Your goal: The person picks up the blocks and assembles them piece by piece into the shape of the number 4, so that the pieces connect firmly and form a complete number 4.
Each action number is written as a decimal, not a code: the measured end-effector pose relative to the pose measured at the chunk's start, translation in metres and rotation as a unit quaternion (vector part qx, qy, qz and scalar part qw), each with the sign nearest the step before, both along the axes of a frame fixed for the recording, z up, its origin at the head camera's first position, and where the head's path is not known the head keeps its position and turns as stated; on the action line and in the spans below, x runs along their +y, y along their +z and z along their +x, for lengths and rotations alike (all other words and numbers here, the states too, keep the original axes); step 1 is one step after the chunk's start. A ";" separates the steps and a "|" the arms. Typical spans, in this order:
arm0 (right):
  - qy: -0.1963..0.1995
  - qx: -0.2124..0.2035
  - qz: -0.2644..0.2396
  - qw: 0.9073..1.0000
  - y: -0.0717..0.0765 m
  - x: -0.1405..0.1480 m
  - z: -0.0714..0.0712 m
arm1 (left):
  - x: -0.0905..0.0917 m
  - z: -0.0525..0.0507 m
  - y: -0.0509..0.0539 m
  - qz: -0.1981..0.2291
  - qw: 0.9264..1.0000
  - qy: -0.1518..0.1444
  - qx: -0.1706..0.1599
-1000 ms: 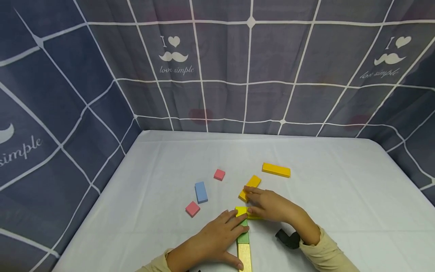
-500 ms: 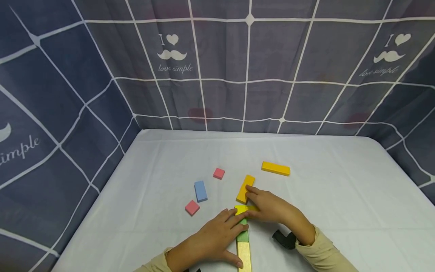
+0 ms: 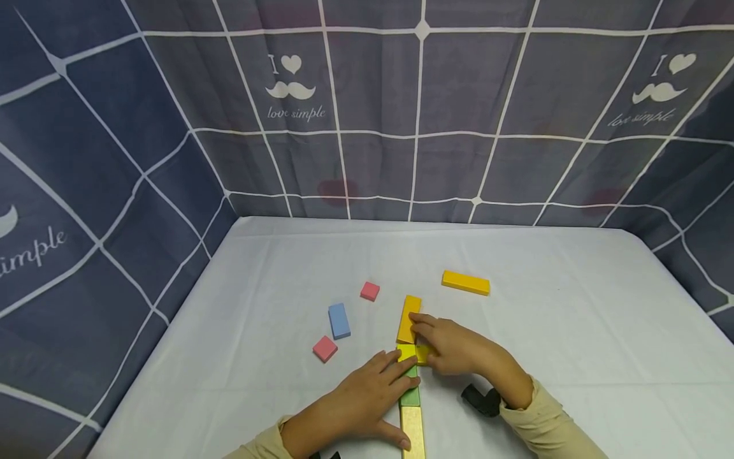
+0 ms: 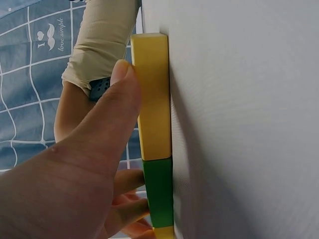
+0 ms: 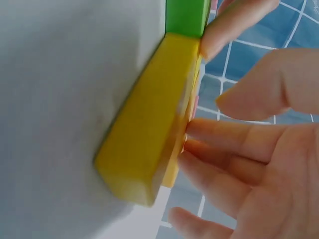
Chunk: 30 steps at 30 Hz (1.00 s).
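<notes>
My left hand rests spread along a row of blocks. Its fingertips touch the green block and the bright yellow block, while the thumb lies against the gold block at the near end. Another yellow block sticks out to the right, partly under my right hand. Fingertips of that hand touch the orange-yellow block, which lies lengthwise at the far end of the row. In the right wrist view its thumb stands apart from the blocks.
Left of the row lie a blue block and two red blocks, one nearer and one farther. A loose orange-yellow block lies at the back right. Grid-patterned curtains border the white table.
The orange-yellow block under my right fingertips has turned from slanted to nearly straight and shifted left, in line with the row. My left hand has stayed in place.
</notes>
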State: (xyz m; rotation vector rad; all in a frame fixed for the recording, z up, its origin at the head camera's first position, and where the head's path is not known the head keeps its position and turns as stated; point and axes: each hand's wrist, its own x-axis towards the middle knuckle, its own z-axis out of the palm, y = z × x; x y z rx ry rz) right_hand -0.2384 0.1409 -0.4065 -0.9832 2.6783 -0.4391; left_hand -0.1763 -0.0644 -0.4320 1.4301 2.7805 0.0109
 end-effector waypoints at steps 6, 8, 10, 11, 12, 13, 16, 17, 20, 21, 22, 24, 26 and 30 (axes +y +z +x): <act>0.006 0.052 -0.006 0.999 0.000 0.002 0.000 | 0.001 0.001 0.000 -0.001 1.000 0.007 -0.016; 0.012 0.047 -0.005 0.999 -0.001 0.000 0.001 | 0.000 0.001 0.000 -0.002 1.000 0.005 -0.012; 0.017 0.039 -0.001 0.999 -0.003 -0.002 0.003 | 0.000 0.001 0.000 -0.003 1.000 0.004 -0.006; 0.019 0.034 0.003 0.999 -0.003 -0.003 0.003 | 0.000 0.001 0.000 -0.003 1.000 0.003 -0.004; 0.020 0.030 0.004 0.999 -0.003 -0.004 0.004 | 0.000 0.001 0.001 -0.004 1.000 0.003 -0.002; 0.021 0.026 0.004 0.999 -0.003 -0.005 0.005 | -0.001 0.001 0.001 -0.004 1.000 0.002 0.000; 0.019 0.015 0.001 1.000 -0.002 -0.007 0.006 | -0.001 0.000 0.001 -0.007 1.000 0.004 -0.001; 0.019 0.012 0.001 1.000 -0.002 -0.007 0.006 | -0.001 0.000 0.001 -0.008 1.000 0.004 -0.002; 0.023 0.008 0.002 1.000 -0.001 -0.007 0.006 | -0.001 0.000 0.001 -0.010 1.000 0.005 -0.007; 0.025 0.007 0.002 1.000 -0.001 -0.007 0.006 | -0.001 0.001 0.001 -0.010 1.000 0.005 -0.008; 0.027 0.008 0.003 1.000 -0.001 -0.007 0.006 | -0.002 0.001 0.001 -0.009 1.000 0.005 -0.008; 0.028 0.009 0.004 1.000 -0.001 -0.007 0.007 | -0.001 0.001 0.001 -0.009 1.000 0.004 -0.007; 0.030 0.011 0.008 0.999 -0.002 -0.007 0.007 | -0.001 0.001 0.001 -0.009 1.000 0.003 -0.009; 0.034 0.017 0.015 0.999 -0.003 -0.007 0.007 | 0.000 0.001 0.000 -0.011 1.000 0.005 -0.014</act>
